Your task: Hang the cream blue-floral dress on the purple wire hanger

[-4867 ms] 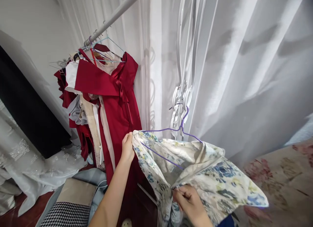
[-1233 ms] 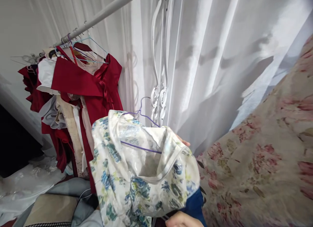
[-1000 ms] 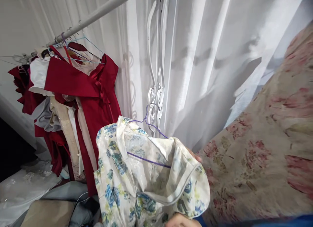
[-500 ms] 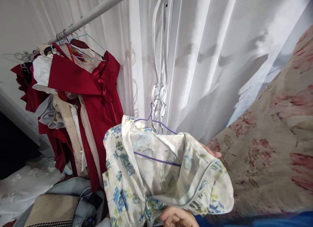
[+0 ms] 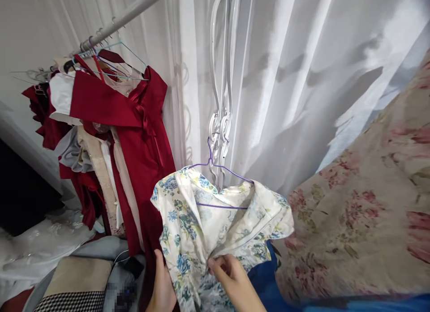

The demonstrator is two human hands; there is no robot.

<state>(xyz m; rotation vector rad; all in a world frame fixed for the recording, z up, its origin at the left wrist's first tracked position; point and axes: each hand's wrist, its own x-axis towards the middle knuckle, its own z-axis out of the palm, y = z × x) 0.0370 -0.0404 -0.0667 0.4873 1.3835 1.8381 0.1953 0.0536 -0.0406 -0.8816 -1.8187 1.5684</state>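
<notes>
A white floral garment with blue and yellow flowers hangs on a purple wire hanger, whose hook is caught on white ornamental metalwork. My right hand pinches the garment's front edge near its middle. My left hand lies against the garment's lower left side, fingers pointing up and held together. Blue cloth shows below the garment on the right.
A grey rail at upper left carries red dresses and pale garments on wire hangers. White curtains fill the background. A floral bedcover rises at right. Cushions and grey fabric lie at lower left.
The floral garment, earlier bunched and held up in both hands, now hangs down from its hanger. My right hand came out from behind it to its front; my left hand appeared at its lower left.
</notes>
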